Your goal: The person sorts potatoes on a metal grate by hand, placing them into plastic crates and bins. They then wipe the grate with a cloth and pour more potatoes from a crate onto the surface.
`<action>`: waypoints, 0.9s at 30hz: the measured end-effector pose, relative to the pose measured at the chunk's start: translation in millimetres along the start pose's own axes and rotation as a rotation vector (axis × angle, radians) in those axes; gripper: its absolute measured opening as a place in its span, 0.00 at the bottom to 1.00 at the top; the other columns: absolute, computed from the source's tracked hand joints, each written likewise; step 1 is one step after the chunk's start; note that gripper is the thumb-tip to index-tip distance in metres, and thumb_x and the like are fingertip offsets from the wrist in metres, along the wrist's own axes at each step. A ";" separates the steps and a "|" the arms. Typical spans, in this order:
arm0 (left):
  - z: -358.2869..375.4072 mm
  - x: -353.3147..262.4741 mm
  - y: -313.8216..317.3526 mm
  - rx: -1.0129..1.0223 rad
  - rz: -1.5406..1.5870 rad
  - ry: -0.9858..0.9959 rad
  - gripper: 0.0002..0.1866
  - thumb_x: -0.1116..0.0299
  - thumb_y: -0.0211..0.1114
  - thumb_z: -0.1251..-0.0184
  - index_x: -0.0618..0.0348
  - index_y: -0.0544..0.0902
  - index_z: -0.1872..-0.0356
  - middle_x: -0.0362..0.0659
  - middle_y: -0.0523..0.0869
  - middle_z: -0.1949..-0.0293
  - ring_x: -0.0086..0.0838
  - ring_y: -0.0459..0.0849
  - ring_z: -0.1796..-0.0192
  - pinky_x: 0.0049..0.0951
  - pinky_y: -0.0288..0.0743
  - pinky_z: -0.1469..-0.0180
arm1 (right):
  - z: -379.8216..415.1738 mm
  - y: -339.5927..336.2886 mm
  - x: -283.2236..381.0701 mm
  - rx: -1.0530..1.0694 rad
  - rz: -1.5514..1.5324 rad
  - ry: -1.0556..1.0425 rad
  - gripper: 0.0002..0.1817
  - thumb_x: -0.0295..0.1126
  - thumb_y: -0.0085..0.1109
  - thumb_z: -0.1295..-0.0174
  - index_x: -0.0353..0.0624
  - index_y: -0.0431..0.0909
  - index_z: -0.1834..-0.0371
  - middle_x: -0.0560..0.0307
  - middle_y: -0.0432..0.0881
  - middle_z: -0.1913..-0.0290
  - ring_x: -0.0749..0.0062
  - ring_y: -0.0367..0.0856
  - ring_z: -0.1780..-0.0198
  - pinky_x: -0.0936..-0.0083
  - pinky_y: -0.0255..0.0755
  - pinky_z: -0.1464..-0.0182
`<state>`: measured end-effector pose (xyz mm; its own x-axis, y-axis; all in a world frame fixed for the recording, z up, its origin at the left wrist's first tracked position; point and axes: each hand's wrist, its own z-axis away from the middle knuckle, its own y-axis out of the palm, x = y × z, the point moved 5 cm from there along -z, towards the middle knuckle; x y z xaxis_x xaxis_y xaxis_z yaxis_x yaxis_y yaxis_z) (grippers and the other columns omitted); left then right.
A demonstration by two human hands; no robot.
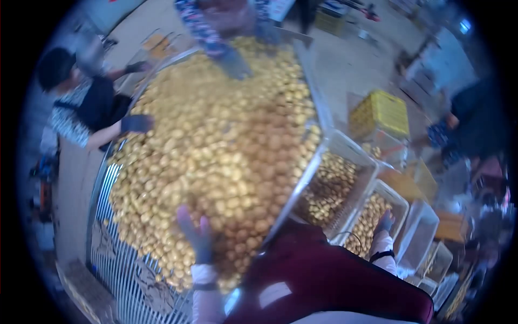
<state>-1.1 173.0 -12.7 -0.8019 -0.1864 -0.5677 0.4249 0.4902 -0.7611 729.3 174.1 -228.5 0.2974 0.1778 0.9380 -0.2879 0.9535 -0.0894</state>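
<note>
A large heap of small round yellow-brown produce (pixel 216 156) covers a slatted metal table. My left hand (pixel 198 235), in a grey glove with pinkish fingertips, is over the near part of the heap, fingers spread. On the right, my right hand (pixel 384 222), gloved too, is at the far right edge of a pale crate (pixel 402 202) filled with the same produce. Its fingers are blurred, and whether they hold a piece is too small to tell. A second crate (pixel 350 141) with darker-looking produce stands between that crate and the table.
Across the table, a co-worker's gloved hand (pixel 234 63) reaches into the heap. Another co-worker (pixel 97 102) is at the left edge. A yellow crate (pixel 389 110), more plastic crates (pixel 420 229) and a person in dark clothes (pixel 475 119) are on the right. The metal slats (pixel 116 275) show at lower left.
</note>
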 end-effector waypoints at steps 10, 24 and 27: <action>31.9 -6.9 96.9 0.310 -0.414 0.042 0.37 0.52 0.64 0.31 0.63 0.68 0.27 0.59 0.68 0.26 0.65 0.60 0.23 0.65 0.49 0.24 | 409.7 341.4 68.4 1.181 0.765 -1.509 0.33 0.45 0.54 0.34 0.46 0.67 0.25 0.42 0.68 0.28 0.42 0.64 0.26 0.41 0.52 0.25; 17.0 -16.3 79.5 0.454 -0.193 -0.027 0.35 0.42 0.57 0.29 0.52 0.69 0.28 0.59 0.60 0.25 0.69 0.51 0.22 0.70 0.44 0.26 | 506.8 572.9 41.3 1.516 0.900 -1.563 0.24 0.46 0.65 0.38 0.49 0.80 0.42 0.47 0.84 0.43 0.52 0.80 0.40 0.54 0.68 0.33; 17.7 -11.0 80.2 0.448 -0.196 -0.014 0.34 0.42 0.57 0.29 0.49 0.69 0.28 0.58 0.59 0.24 0.69 0.51 0.22 0.72 0.44 0.26 | 532.4 580.4 39.2 1.602 1.297 -1.399 0.27 0.51 0.67 0.40 0.47 0.80 0.43 0.45 0.85 0.46 0.50 0.83 0.43 0.53 0.72 0.38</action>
<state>49.3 199.3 -73.0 -0.8807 -0.2512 -0.4016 0.4075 0.0307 -0.9127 89.2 604.8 -65.4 -0.7768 -0.5562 0.2953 -0.0977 -0.3569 -0.9290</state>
